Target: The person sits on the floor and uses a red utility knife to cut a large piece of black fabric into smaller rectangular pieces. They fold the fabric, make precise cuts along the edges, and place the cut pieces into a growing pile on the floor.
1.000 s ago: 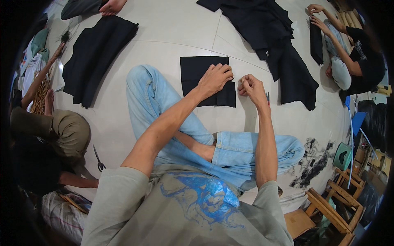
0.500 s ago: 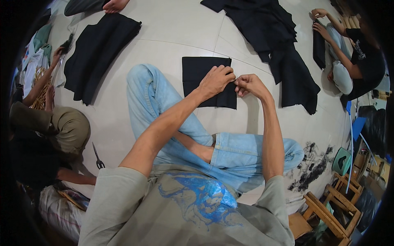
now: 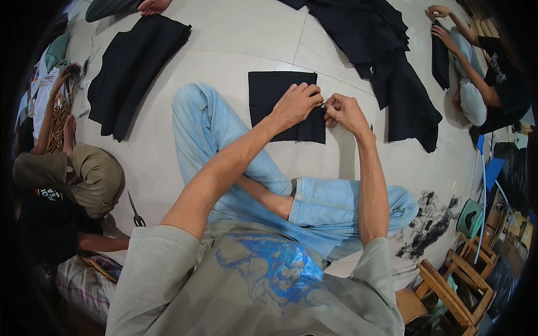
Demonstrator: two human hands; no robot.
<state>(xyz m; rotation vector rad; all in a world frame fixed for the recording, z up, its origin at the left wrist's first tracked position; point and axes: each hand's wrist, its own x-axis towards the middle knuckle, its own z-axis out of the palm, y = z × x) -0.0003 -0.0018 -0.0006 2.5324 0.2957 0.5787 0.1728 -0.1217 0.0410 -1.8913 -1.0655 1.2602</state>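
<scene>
A flat, roughly square piece of black cloth (image 3: pixel 268 89) lies on the floor in front of my crossed legs. My left hand (image 3: pixel 297 105) rests over its right part, fingers curled and pinching the right edge. Just beyond that edge, my right hand (image 3: pixel 343 112) is closed in a pinch, its fingertips close to the left hand's. Whatever sits between the right fingertips is too small to make out.
More black cloth lies at the left (image 3: pixel 137 73) and in a heap at the right (image 3: pixel 364 39). Scissors (image 3: pixel 136 210) lie by my left side. Black scraps (image 3: pixel 428 229) and a wooden frame (image 3: pixel 454 285) are at the lower right. Co-workers sit on both sides.
Both hands stay at the cloth's right edge, the right hand's fingers shifting slightly. The whole view has tilted a little. At the left, a co-worker's hand has moved slightly.
</scene>
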